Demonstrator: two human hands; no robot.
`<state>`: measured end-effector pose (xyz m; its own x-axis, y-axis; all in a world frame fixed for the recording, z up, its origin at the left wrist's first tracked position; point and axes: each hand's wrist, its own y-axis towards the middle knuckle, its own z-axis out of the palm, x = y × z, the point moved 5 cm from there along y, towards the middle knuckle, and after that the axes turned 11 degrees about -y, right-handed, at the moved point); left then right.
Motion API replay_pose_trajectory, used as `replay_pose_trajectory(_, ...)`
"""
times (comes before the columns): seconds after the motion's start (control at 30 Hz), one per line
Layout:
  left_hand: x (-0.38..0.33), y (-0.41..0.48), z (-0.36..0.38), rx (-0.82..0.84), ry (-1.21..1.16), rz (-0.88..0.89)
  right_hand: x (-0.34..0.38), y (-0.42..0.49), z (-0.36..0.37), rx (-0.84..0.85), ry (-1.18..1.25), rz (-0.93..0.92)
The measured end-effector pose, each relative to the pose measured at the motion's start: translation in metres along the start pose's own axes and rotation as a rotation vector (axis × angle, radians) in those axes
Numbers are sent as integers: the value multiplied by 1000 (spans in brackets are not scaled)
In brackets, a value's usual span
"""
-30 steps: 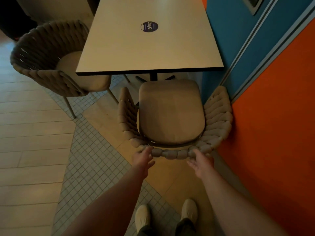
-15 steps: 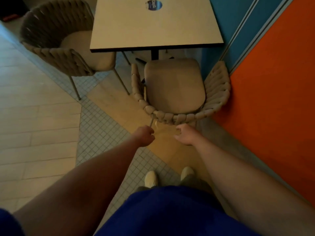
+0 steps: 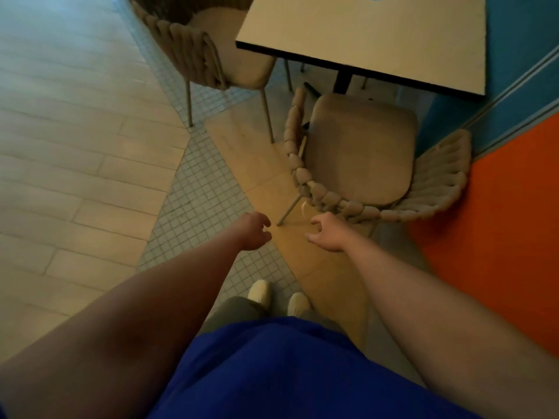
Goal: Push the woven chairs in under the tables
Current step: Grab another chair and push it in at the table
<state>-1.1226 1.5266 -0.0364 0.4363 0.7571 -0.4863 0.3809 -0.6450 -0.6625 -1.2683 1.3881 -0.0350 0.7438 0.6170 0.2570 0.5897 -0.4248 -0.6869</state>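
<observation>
While neither hand touches it, the near beige woven-rope chair with a padded seat (image 3: pixel 360 146) stands at 1 o'clock from the hands, its seat front barely at the edge of the white square tabletop (image 3: pixel 363 40). Left hand (image 3: pixel 255 232) and right hand (image 3: pixel 328 235) are loosely curled and empty, just short of the chair back.

Risk: the chair's side lies near the orange wall (image 3: pixel 499 231) at 3 o'clock (contact unclear). A skewed push could scrape it, or drive the chair into the black table pedestal (image 3: pixel 343 80).
</observation>
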Motion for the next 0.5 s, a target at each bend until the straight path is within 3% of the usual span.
replay_pose_trajectory(0.33, 90, 4, -78, -104, -146, -96, 116, 71, -15, 74, -109, -117)
replay_pose_trajectory(0.5, 162, 21, -149, -65, -152, -117, 202, 122, -28, 83, -84, -108)
